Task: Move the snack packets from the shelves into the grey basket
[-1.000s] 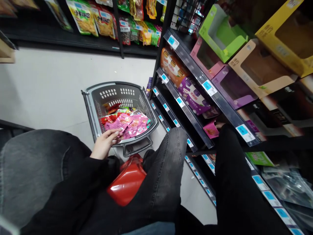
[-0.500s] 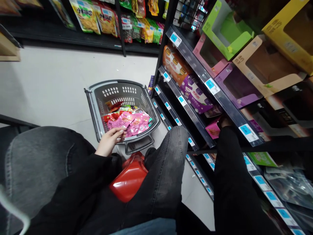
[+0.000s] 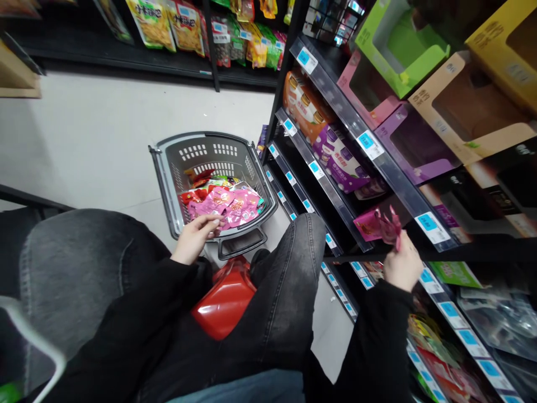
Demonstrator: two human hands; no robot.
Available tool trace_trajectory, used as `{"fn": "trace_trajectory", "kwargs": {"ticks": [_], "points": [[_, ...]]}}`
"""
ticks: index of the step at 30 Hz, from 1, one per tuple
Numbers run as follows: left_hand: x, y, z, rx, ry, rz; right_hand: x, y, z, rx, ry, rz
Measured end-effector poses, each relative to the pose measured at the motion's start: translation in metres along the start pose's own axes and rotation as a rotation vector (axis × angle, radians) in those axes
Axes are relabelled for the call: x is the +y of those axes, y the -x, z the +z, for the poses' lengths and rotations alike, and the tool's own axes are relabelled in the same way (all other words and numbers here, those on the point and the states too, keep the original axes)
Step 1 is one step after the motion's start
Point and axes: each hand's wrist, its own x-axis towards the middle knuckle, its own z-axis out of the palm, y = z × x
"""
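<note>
I sit low on a red stool (image 3: 224, 305) between my knees, facing a grey shopping basket (image 3: 191, 151) on the floor. Pink snack packets (image 3: 235, 204) fill the basket's near side. My left hand (image 3: 196, 238) rests at the basket's front rim, fingers curled on the nearest pink packets. My right hand (image 3: 403, 263) is out in front of the black shelf (image 3: 369, 168) on the right, closed on a few dark pink packets (image 3: 389, 226). A pink display box (image 3: 367, 224) sits in the shelf just left of them.
Shelves on the right hold orange, purple, green, tan and yellow display boxes (image 3: 465, 112) behind blue price tags (image 3: 428, 224). More snack bags hang on a far rack (image 3: 218, 33). Pale floor (image 3: 84, 140) lies left of the basket.
My right hand has come out of the shelf, where it was hidden, and now holds dark pink packets in front of it. My left hand stays at the basket's rim.
</note>
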Motion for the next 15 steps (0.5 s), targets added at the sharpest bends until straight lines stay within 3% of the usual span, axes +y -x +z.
{"fn": "trace_trajectory", "kwargs": {"ticks": [2,4,5,7,9,11,13,15], "points": [[-0.002,0.003,0.001,-0.054,0.109,-0.002,-0.01,0.02,-0.022,0.04,-0.054,-0.002],[-0.002,0.007,0.002,-0.156,0.198,0.053,-0.025,0.026,-0.037,-0.032,-0.218,-0.042],[-0.002,0.01,0.004,-0.225,0.24,0.089,-0.036,0.024,-0.04,-0.137,-0.347,-0.091],[-0.002,0.016,0.005,-0.388,0.332,0.13,-0.067,0.017,-0.036,-0.47,-0.637,-0.246],[-0.002,0.023,0.002,-0.555,0.397,0.096,-0.108,0.009,-0.02,-0.879,-0.872,-0.429],[-0.005,0.031,-0.004,-0.744,0.392,-0.031,-0.155,0.006,0.004,-1.221,-1.003,-0.566],[-0.009,0.039,-0.01,-0.869,0.393,-0.164,-0.2,0.007,0.031,-1.428,-1.042,-0.631],[-0.013,0.044,-0.014,-0.879,0.417,-0.266,-0.237,0.01,0.055,-1.507,-0.998,-0.659]]}}
